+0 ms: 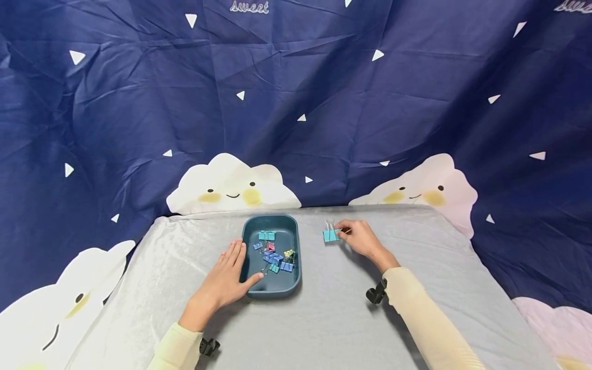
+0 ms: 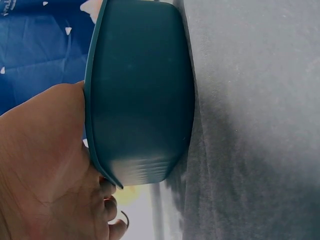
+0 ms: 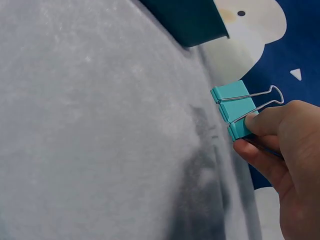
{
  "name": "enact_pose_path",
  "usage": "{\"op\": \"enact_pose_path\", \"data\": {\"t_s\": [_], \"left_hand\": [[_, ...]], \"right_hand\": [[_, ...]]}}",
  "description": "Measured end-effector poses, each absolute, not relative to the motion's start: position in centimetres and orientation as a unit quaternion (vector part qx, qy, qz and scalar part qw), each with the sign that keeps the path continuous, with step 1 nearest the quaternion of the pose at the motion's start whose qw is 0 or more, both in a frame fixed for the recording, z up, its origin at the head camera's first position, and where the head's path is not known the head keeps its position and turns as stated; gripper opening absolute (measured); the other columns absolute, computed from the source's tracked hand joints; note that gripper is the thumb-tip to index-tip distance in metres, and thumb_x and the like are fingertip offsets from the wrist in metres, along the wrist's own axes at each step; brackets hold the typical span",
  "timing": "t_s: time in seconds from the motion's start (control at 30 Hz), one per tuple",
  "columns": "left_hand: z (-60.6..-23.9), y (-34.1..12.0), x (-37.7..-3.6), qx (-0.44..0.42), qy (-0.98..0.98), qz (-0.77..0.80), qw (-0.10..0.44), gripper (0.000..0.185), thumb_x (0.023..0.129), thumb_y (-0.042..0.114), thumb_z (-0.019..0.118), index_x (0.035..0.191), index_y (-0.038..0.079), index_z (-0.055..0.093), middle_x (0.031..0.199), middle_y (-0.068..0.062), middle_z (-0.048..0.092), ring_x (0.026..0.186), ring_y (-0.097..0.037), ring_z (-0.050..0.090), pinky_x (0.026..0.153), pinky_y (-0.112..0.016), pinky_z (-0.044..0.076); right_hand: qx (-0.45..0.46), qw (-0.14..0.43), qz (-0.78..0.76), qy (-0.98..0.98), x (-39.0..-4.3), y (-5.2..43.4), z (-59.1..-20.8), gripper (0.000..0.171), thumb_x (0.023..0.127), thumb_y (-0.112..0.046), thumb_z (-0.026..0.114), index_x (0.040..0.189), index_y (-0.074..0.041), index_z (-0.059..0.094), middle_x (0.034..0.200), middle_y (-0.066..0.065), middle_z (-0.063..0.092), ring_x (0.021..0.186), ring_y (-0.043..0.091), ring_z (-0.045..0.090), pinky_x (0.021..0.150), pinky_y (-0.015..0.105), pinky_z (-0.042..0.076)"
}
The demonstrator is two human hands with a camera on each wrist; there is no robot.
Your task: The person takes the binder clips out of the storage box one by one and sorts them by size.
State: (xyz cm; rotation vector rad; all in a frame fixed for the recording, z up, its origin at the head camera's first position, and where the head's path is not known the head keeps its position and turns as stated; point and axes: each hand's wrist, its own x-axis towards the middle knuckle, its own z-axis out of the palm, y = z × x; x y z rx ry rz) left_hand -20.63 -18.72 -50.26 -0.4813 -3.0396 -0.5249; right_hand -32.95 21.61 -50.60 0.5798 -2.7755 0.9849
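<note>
My right hand [image 1: 362, 237] pinches a large turquoise binder clip [image 1: 330, 235] between thumb and fingers, to the right of a dark teal tray [image 1: 276, 294]. In the right wrist view the binder clip [image 3: 235, 102] has its wire handles pointing toward the hand, above the grey cloth. My left hand [image 1: 225, 275] rests on the tray's left rim, fingers fairly straight and thumb over the near corner. Inside the tray lie several binder clips: a turquoise one [image 1: 266, 236] at the far end, and blue ones [image 1: 287, 266], a pink one [image 1: 271, 247] and a yellow one [image 1: 289, 253] in a loose cluster.
Grey cloth [image 1: 333, 329] covers the table beneath the tray. Behind the table's far edge hangs a navy curtain [image 1: 287, 103] printed with clouds and triangles. Black wrist mounts [image 1: 376, 292] are strapped to both forearms.
</note>
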Motion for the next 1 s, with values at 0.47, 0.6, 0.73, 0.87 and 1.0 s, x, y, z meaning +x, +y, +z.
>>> {"op": "enact_pose_path", "data": {"t_s": [0.47, 0.6, 0.73, 0.87, 1.0], "left_hand": [[-50.4, -18.7, -20.7, -0.149, -0.975, -0.166, -0.004, 0.107, 0.101, 0.071, 0.054, 0.168, -0.004, 0.018, 0.179, -0.020, 0.009, 0.167, -0.039, 0.010, 0.134, -0.059, 0.019], [-50.5, -18.7, -20.9, -0.147, -0.975, -0.166, -0.004, 0.107, 0.101, 0.072, 0.053, 0.168, -0.003, 0.018, 0.179, -0.019, 0.009, 0.167, -0.038, 0.009, 0.134, -0.059, 0.018], [-50.6, -18.7, -20.9, -0.147, -0.975, -0.168, -0.004, 0.107, 0.101, 0.072, 0.054, 0.168, -0.003, 0.017, 0.179, -0.020, 0.009, 0.167, -0.037, 0.008, 0.134, -0.059, 0.018], [-50.5, -18.7, -20.9, -0.146, -0.975, -0.170, -0.005, 0.106, 0.101, 0.070, 0.055, 0.168, -0.004, 0.018, 0.179, -0.020, 0.010, 0.167, -0.037, 0.008, 0.134, -0.059, 0.018], [-50.5, -18.7, -20.9, -0.146, -0.975, -0.166, -0.007, 0.106, 0.101, 0.070, 0.054, 0.168, -0.003, 0.017, 0.179, -0.019, 0.010, 0.167, -0.037, 0.008, 0.134, -0.058, 0.018]], "right_hand": [[0.181, 0.063, 0.304, -0.933, -32.9, 21.9, -53.1, 0.020, 0.100, -0.008, 0.074, 0.118, -0.001, 0.079, 0.121, 0.018, 0.078, 0.106, 0.033, 0.075, 0.092, 0.049, 0.061], [0.180, 0.067, 0.303, -0.934, -33.0, 21.9, -53.3, 0.021, 0.099, -0.008, 0.074, 0.118, -0.001, 0.079, 0.122, 0.019, 0.076, 0.105, 0.033, 0.074, 0.092, 0.049, 0.061], [0.176, 0.061, 0.303, -0.935, -33.0, 21.9, -53.2, 0.021, 0.100, -0.008, 0.074, 0.119, -0.001, 0.078, 0.122, 0.018, 0.076, 0.104, 0.032, 0.073, 0.091, 0.049, 0.060], [0.171, 0.053, 0.300, -0.937, -33.0, 21.8, -53.2, 0.022, 0.101, -0.009, 0.073, 0.121, -0.002, 0.078, 0.124, 0.018, 0.076, 0.107, 0.032, 0.072, 0.093, 0.049, 0.059], [0.169, 0.051, 0.300, -0.937, -33.1, 21.8, -53.3, 0.021, 0.101, -0.010, 0.073, 0.121, -0.003, 0.078, 0.124, 0.017, 0.075, 0.108, 0.032, 0.072, 0.094, 0.049, 0.059]]}}
